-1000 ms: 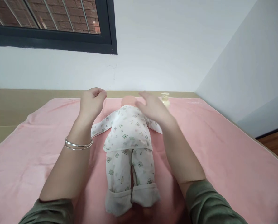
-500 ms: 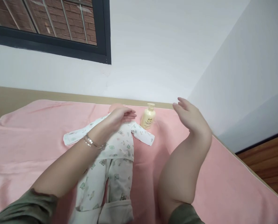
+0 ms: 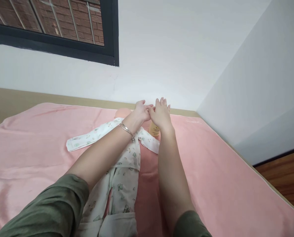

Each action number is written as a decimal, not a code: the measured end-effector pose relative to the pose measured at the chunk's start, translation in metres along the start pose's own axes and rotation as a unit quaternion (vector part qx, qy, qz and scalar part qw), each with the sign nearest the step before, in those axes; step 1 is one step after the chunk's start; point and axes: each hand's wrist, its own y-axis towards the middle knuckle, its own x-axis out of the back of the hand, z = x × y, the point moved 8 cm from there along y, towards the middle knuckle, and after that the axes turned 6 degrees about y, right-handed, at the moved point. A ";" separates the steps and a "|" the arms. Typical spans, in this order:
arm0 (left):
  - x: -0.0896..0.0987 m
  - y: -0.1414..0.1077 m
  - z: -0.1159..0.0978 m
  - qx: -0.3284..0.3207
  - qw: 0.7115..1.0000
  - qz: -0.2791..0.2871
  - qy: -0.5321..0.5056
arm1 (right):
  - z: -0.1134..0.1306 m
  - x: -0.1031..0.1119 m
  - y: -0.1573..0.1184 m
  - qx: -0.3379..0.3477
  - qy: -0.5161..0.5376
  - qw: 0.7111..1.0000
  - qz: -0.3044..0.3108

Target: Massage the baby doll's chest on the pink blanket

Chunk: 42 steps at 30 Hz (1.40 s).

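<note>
My left hand (image 3: 142, 112) and my right hand (image 3: 161, 115) meet above the far side of the pink cloth. The left palm faces up with fingers apart, and the right hand lies partly over its fingertips, fingers spread. Neither hand visibly holds anything. Just below them stands a yellow pump bottle (image 3: 154, 129), its pump and upper part hidden behind the hands. A white printed baby outfit (image 3: 127, 154), long-sleeved top and trousers, lies spread out under my left forearm. At its neck end is a round, peach-coloured object (image 3: 122, 113), partly covered.
The pink cloth (image 3: 206, 171) covers a wooden surface (image 3: 15, 97) that meets a white wall (image 3: 157, 49). A dark-framed window (image 3: 109, 39) is at upper left. Brown wooden panelling (image 3: 282, 174) stands at the right edge.
My right hand has swung left and my left hand has moved right, so they now come together in front of the pump bottle, which was fully visible before.
</note>
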 end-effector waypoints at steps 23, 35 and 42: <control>0.082 -0.142 -0.063 -0.066 0.997 -0.021 -0.031 | 0.007 -0.021 -0.002 -0.022 -0.145 0.989 -0.005; 0.078 -0.213 -0.108 -0.200 0.975 -0.007 0.096 | 0.002 -0.019 0.000 -0.099 -0.132 0.986 0.008; 0.072 -0.222 -0.104 -0.201 0.979 0.031 0.029 | -0.004 -0.022 -0.001 -0.106 -0.132 0.986 0.003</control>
